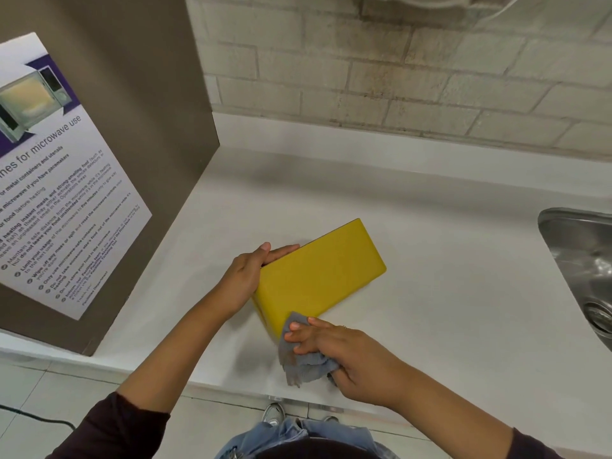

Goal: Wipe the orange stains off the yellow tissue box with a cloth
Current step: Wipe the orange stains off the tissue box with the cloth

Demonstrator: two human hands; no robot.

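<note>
The yellow tissue box (318, 276) lies on the white counter (447, 293), turned diagonally. My left hand (246, 276) grips its near-left end, thumb on top and fingers along the far side. My right hand (334, 352) holds a bunched grey cloth (298, 362) and presses its upper edge against the box's near corner. The cloth carries brownish-orange marks. No orange stain shows on the box's visible top face.
A tall grey-brown panel (159, 127) with a microwave-use poster (56, 180) stands at the left. A steel sink (586, 266) is set into the counter at the right. A brick wall (397, 77) backs the counter. The counter's front edge runs just below my hands.
</note>
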